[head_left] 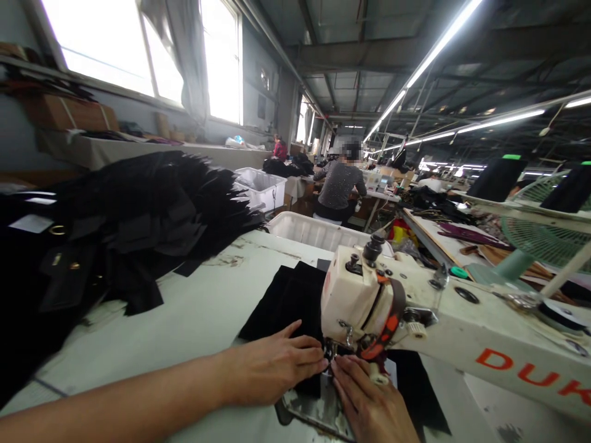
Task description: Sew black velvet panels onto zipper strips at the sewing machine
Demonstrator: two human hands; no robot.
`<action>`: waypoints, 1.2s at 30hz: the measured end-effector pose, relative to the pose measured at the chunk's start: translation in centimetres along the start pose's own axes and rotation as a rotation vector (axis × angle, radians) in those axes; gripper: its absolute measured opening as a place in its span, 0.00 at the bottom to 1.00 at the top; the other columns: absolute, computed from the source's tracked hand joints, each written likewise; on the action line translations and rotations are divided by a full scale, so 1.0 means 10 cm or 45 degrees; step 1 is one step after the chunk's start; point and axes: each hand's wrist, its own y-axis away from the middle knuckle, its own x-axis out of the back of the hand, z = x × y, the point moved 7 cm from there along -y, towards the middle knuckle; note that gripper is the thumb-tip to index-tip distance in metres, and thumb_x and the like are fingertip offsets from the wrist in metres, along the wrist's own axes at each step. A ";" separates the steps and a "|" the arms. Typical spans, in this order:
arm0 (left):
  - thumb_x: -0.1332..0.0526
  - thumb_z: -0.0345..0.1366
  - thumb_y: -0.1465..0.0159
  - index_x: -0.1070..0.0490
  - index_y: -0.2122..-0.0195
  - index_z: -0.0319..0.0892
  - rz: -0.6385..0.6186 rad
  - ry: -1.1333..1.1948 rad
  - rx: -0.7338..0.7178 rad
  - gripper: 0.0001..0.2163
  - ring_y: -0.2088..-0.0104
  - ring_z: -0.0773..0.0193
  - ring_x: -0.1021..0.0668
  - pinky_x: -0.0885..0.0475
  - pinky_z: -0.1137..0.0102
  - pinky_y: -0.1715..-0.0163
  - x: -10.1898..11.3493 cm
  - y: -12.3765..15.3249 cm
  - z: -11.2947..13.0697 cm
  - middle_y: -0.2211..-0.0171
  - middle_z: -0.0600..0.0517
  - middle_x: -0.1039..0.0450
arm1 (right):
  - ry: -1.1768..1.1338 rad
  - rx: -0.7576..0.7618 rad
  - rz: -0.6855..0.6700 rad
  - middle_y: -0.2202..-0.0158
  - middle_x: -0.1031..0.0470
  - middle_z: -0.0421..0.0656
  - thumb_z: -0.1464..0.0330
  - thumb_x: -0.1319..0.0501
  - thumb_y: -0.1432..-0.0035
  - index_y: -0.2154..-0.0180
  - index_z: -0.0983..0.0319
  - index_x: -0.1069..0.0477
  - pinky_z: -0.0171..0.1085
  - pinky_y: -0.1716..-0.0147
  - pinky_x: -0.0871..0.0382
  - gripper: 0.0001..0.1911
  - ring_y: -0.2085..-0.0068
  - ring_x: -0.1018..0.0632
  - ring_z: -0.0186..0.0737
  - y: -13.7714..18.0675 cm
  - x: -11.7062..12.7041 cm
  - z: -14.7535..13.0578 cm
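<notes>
A white sewing machine [364,295] with red lettering on its arm stands before me. Black fabric [286,301] lies on the table left of the machine head and runs under it. My left hand [277,364] lies flat on this fabric, thumb spread, fingertips close to the presser foot [331,349]. On the other side of the foot, my right hand [369,394] has its fingers stretched out over the metal needle plate [318,403]. Its fingertips nearly meet the left ones. More black fabric [418,387] shows to the right, beneath the machine arm. The cloth under the fingertips is mostly hidden.
A large heap of black pieces [152,209], some with metal rings, covers the table's left side. Behind the table stands a white plastic bin [314,231]. A person [341,184] sits further back. Thread cones [496,175] and a green fan [545,234] are at right.
</notes>
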 end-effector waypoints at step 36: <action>0.41 0.24 0.38 0.34 0.41 0.39 0.165 0.106 0.080 0.23 0.37 0.57 0.34 0.54 0.54 0.32 -0.05 -0.05 -0.10 0.41 0.44 0.31 | 0.038 -0.229 0.056 0.60 0.20 0.42 0.65 0.48 0.31 0.56 0.59 0.27 0.42 0.53 0.32 0.12 0.59 0.20 0.44 0.05 0.07 0.13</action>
